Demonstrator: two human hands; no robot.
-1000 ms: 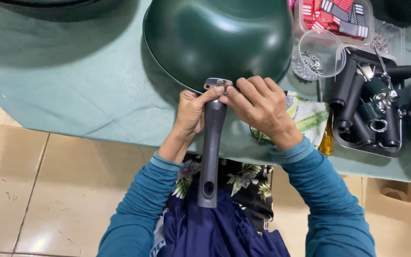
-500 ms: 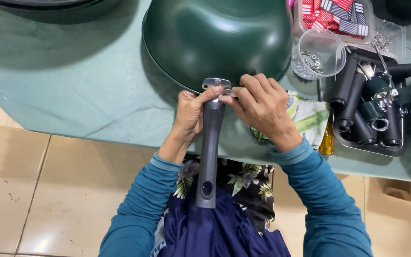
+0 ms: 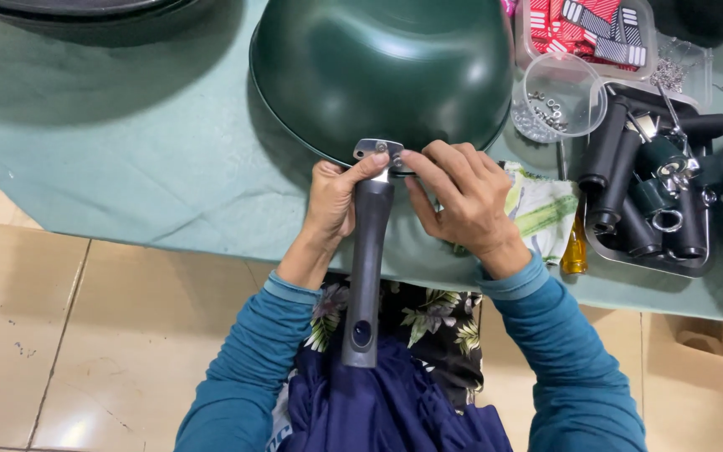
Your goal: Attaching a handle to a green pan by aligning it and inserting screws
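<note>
Up against the table's (image 3: pixel 127 167) near edge, a green pan (image 3: pixel 378 67) lies upside down with a grey handle (image 3: pixel 367 268) sticking out past the edge towards the person. Left hand (image 3: pixel 334 201) wraps the handle's top, thumb on its metal bracket (image 3: pixel 378 151). Right hand (image 3: pixel 462 197) pinches the bracket with closed fingertips. Near the right edge sits a tray (image 3: pixel 646 259) of black handles, a clear cup (image 3: pixel 558 96) behind it.

**How Many of Each Thing**

There are two hands: one left hand (image 3: pixel 334 197) and one right hand (image 3: pixel 460 197). One green pan (image 3: pixel 378 67) lies upside down. One long grey handle (image 3: pixel 365 268) meets it. One tray (image 3: pixel 648 261) holds several black handles (image 3: pixel 621 172), too piled to count. One clear cup (image 3: pixel 558 100). One yellow screwdriver (image 3: pixel 575 247).
</note>
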